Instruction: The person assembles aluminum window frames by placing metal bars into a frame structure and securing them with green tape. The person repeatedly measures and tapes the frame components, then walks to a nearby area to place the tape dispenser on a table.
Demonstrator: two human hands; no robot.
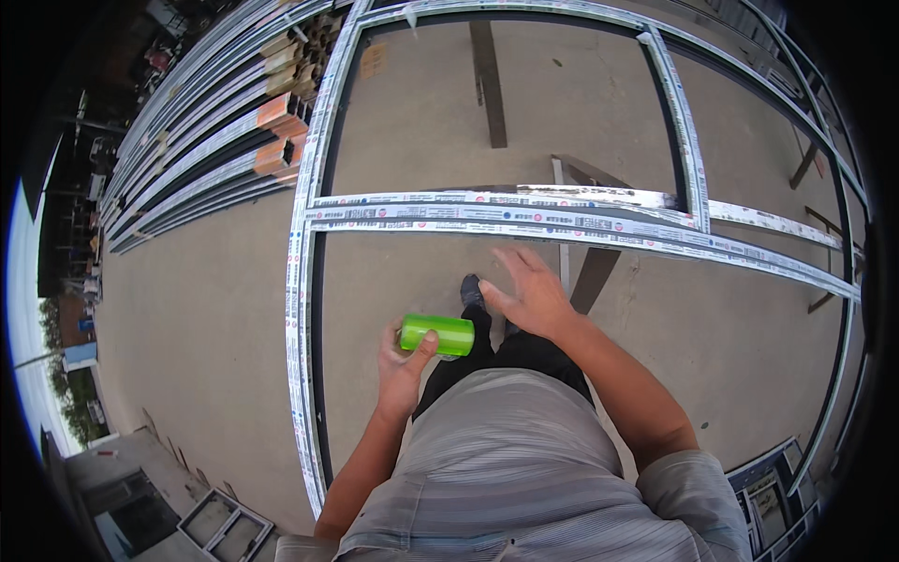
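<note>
My left hand [405, 358] is closed around a bright green cylinder [437, 335], which looks like a can lying on its side in front of my body. The thumb lies over its near side. Ahead and to the right, my right hand [531, 292] holds nothing, its fingers stretched out and apart. Just beyond its fingertips runs the double crossbar of a large frame [524, 217], made of profiles covered in printed protective film. The hand appears near the bar; whether it touches cannot be told. The frame's left side bar [302, 309] runs past my left arm.
Stacked long profiles [201, 140], some with orange or brown wrapped ends, lie at the far left. Dark stand legs [592, 281] show beneath the frame. Smaller frames rest at the lower left [225, 526] and the lower right [773, 496]. My shoe [471, 292] is on the concrete floor.
</note>
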